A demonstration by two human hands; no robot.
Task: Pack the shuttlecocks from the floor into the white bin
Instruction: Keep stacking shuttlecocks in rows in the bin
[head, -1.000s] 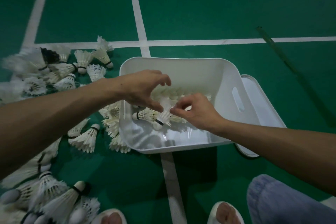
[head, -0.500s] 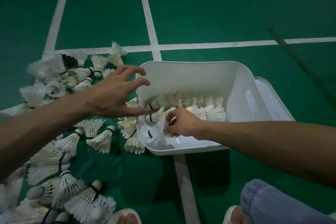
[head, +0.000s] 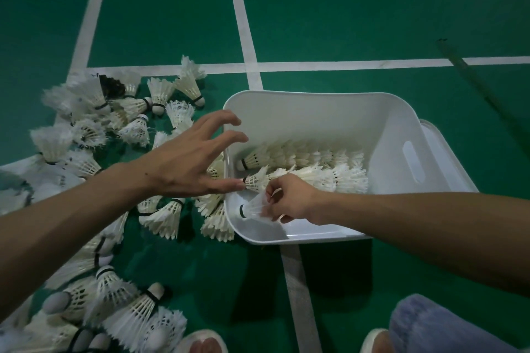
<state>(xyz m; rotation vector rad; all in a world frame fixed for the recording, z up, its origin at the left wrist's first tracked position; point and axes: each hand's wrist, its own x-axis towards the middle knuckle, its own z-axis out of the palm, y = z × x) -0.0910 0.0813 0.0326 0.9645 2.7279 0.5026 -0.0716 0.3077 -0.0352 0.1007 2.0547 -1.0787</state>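
A shuttlecock point(head: 253, 207), pinched by the right hand point(head: 292, 198), is being laid in the bin point(head: 315, 107). The grip of the left hand point(head: 183, 165) is released, and another must be gathered next.

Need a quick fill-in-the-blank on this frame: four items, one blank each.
1. The right hand holds one ____ inside the white bin.
2. The left hand, fingers spread, holds ____.
3. The bin holds ____ nested rows of shuttlecocks.
4. The court floor is ____ with white lines.
Missing: shuttlecock; nothing; two; green.
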